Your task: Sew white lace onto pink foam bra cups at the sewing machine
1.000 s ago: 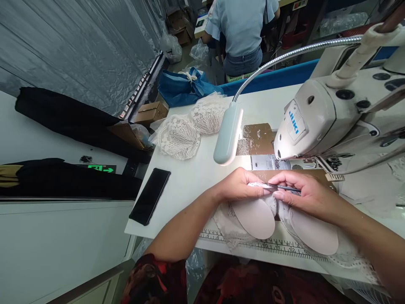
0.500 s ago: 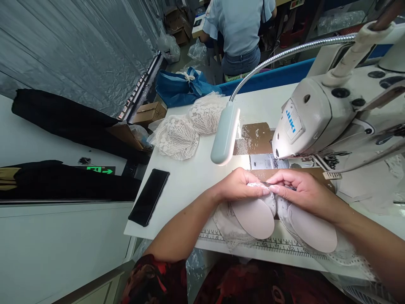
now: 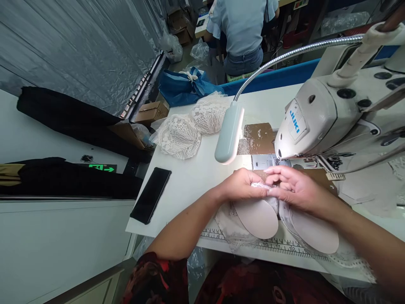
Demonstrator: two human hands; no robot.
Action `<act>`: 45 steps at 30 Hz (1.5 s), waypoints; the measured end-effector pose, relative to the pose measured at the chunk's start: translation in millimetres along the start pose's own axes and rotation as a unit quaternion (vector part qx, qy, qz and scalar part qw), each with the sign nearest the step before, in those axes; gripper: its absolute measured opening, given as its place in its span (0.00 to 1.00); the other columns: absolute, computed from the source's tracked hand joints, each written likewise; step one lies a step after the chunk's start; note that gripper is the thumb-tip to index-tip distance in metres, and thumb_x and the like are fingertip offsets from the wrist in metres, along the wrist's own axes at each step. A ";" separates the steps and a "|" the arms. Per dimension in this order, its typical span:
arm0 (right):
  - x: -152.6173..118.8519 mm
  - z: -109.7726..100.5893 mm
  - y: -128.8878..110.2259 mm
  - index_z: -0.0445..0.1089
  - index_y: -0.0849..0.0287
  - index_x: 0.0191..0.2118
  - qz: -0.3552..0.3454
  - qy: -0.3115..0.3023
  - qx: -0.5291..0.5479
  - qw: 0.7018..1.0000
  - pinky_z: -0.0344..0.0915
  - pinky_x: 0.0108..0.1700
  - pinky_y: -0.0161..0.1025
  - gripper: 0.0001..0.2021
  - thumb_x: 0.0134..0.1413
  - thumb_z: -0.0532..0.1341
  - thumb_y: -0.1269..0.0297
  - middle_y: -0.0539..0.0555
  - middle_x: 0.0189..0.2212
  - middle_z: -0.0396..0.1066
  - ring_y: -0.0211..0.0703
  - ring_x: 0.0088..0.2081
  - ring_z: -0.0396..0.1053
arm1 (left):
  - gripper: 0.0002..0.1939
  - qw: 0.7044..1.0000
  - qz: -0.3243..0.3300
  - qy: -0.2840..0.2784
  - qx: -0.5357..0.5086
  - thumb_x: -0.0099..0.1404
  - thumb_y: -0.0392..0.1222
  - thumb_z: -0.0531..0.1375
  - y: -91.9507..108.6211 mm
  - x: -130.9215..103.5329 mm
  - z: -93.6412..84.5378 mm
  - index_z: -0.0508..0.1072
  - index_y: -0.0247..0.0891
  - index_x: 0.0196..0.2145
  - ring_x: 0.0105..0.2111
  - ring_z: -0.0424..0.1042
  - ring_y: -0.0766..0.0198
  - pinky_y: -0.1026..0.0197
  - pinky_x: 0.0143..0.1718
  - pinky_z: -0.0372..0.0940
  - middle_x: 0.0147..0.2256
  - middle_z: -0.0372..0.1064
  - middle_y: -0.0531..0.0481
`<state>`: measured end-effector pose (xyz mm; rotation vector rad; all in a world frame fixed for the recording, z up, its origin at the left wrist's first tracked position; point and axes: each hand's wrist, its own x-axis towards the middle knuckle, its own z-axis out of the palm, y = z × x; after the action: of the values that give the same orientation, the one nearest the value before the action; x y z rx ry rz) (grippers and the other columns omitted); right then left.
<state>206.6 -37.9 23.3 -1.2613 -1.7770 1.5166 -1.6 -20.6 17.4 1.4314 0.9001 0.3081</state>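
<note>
A white lace bra with smooth pale cup linings (image 3: 257,219) lies near the table's front edge, its two cups side by side below my hands. My left hand (image 3: 243,186) pinches the lace at the bra's centre between thumb and fingers. My right hand (image 3: 299,190) meets it there, thumb against the lace and fingers curled, the index finger raised. What lies inside the right palm is hidden. Both hands are just in front of the sewing machine's needle area, under the machine head (image 3: 305,116).
A lamp (image 3: 229,133) on a bendable metal neck hangs left of the needle. A black phone (image 3: 151,195) and another lace bra (image 3: 179,136) lie on the left side of the table (image 3: 190,177). A printed ruler (image 3: 284,248) runs along the front edge. A person (image 3: 242,31) sits beyond.
The right fingers have shifted up and left, with the index finger lifted. A thin dark metal tool seen at the right fingers earlier no longer shows. The view has shifted slightly.
</note>
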 end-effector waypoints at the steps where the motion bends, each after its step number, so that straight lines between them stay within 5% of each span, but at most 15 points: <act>1: -0.1 -0.3 0.1 0.72 0.55 0.47 0.007 -0.020 -0.017 1.000 0.71 0.36 0.43 0.21 0.51 0.64 0.49 0.53 0.33 0.76 0.48 0.35 0.75 | 0.14 1.000 0.010 -0.019 0.010 0.60 0.49 0.65 1.2 -1.8 -3.1 0.78 0.33 0.34 0.33 0.68 0.65 0.65 0.34 0.62 0.31 0.71 0.50; 5: -2.8 -8.2 4.6 0.75 0.55 0.34 0.023 -0.042 -0.111 0.993 0.67 0.34 0.41 0.16 0.57 0.58 0.48 0.52 0.28 0.74 0.46 0.32 0.72 | 0.19 0.991 0.021 -0.098 0.088 0.57 0.41 0.67 7.4 -17.2 -24.1 0.75 0.35 0.46 0.39 0.70 0.63 0.64 0.38 0.63 0.41 0.72 0.48; 9: -5.3 -17.2 12.7 0.71 0.55 0.28 0.031 -0.134 -0.115 0.984 0.63 0.32 0.39 0.19 0.60 0.56 0.47 0.51 0.26 0.71 0.43 0.30 0.68 | 0.15 0.993 0.004 -0.047 0.110 0.59 0.41 0.65 6.9 -31.4 -41.4 0.74 0.34 0.44 0.33 0.67 0.65 0.64 0.34 0.61 0.35 0.69 0.50; 11: -4.1 -16.1 13.1 0.70 0.55 0.29 0.021 -0.114 -0.105 0.988 0.64 0.33 0.39 0.20 0.62 0.54 0.46 0.51 0.26 0.70 0.43 0.31 0.68 | 0.17 0.997 0.021 -0.018 0.076 0.60 0.43 0.65 4.5 -32.8 -42.8 0.73 0.34 0.46 0.36 0.68 0.64 0.63 0.36 0.62 0.37 0.70 0.48; 14: -0.5 -7.9 9.1 0.72 0.54 0.38 0.001 -0.031 -0.066 0.997 0.66 0.38 0.41 0.17 0.60 0.57 0.46 0.54 0.33 0.74 0.45 0.36 0.70 | 0.19 0.998 0.051 0.005 0.043 0.61 0.44 0.65 2.1 -29.0 -36.1 0.73 0.35 0.48 0.41 0.70 0.62 0.61 0.41 0.64 0.42 0.70 0.46; 20: -2.1 4.5 3.9 0.72 0.56 0.31 0.003 -0.017 -0.051 0.999 0.63 0.31 0.39 0.17 0.58 0.58 0.47 0.52 0.28 0.71 0.43 0.30 0.66 | 0.21 0.995 0.068 0.064 0.024 0.59 0.44 0.68 3.7 -18.3 -13.4 0.73 0.36 0.49 0.34 0.67 0.66 0.63 0.36 0.62 0.34 0.67 0.51; 25: -5.0 3.3 1.4 0.74 0.56 0.36 -0.013 -0.002 -0.026 1.000 0.67 0.38 0.42 0.17 0.59 0.58 0.47 0.54 0.33 0.75 0.47 0.37 0.71 | 0.13 0.997 0.054 0.057 -0.027 0.58 0.44 0.68 3.9 -12.2 -4.6 0.75 0.34 0.37 0.33 0.66 0.67 0.66 0.33 0.60 0.33 0.69 0.50; 31: -8.5 -5.0 16.5 0.68 0.53 0.54 0.004 0.037 0.048 0.998 0.70 0.40 0.44 0.23 0.61 0.57 0.44 0.54 0.35 0.73 0.46 0.36 0.72 | 0.10 0.995 0.018 0.049 -0.090 0.60 0.43 0.67 5.1 -11.5 -2.6 0.78 0.32 0.36 0.32 0.67 0.68 0.66 0.34 0.62 0.31 0.71 0.50; 38: -10.1 -11.8 15.6 0.72 0.54 0.49 0.019 0.012 0.006 1.000 0.69 0.49 0.45 0.21 0.57 0.62 0.45 0.58 0.46 0.74 0.49 0.45 0.72 | 0.13 0.985 0.000 0.109 -0.137 0.57 0.46 0.70 3.3 -9.4 1.5 0.81 0.33 0.34 0.34 0.74 0.62 0.62 0.37 0.67 0.33 0.78 0.46; 45: -5.8 -2.0 3.6 0.74 0.55 0.40 -0.034 0.026 -0.047 0.998 0.71 0.42 0.44 0.14 0.57 0.61 0.50 0.56 0.37 0.76 0.48 0.40 0.73 | 0.12 0.984 0.001 0.101 -0.147 0.53 0.43 0.71 1.7 -6.3 5.8 0.82 0.33 0.34 0.36 0.75 0.60 0.61 0.40 0.68 0.33 0.79 0.46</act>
<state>212.1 -42.0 21.6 -1.2602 -1.8569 1.3648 -1.1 -28.7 20.5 1.1421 0.9712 0.5721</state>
